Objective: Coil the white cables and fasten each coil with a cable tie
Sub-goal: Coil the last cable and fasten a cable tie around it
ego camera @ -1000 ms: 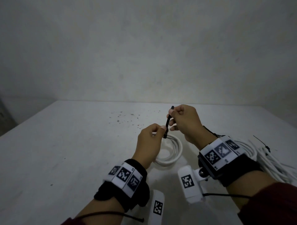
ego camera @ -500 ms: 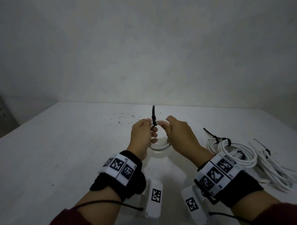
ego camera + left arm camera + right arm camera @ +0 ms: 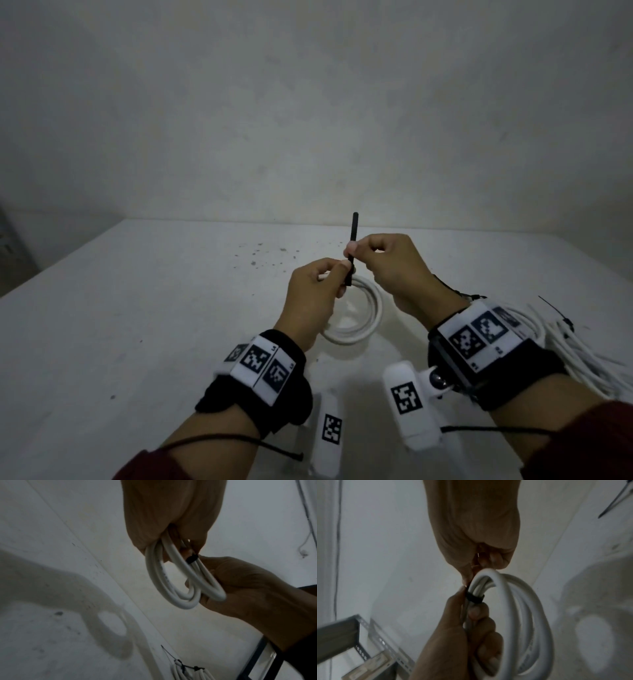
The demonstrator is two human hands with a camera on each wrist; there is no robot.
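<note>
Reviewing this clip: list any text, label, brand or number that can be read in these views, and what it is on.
No text is legible in any view.
Left wristband: black-and-white square marker patterns; tiny characters beside them too small to read.
Right wristband: same patterns, small marks unreadable.
White coil: faint print along the cable jacket, blurred.

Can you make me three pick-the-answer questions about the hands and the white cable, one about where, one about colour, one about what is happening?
1. Where do the finished cable bundles lie?
A. by the right wrist
B. by the left wrist
C. on the floor

2. What colour is the cable tie?
A. white
B. black
C. red

3. The white coil is
A. lying alone on the table
B. hanging on the wall
C. held by the left hand

Answers: 1 A, they lie beside that wrist. 2 B, its strap looks black. 3 C, left fingers grip it while the right hand pinches the tie.
</note>
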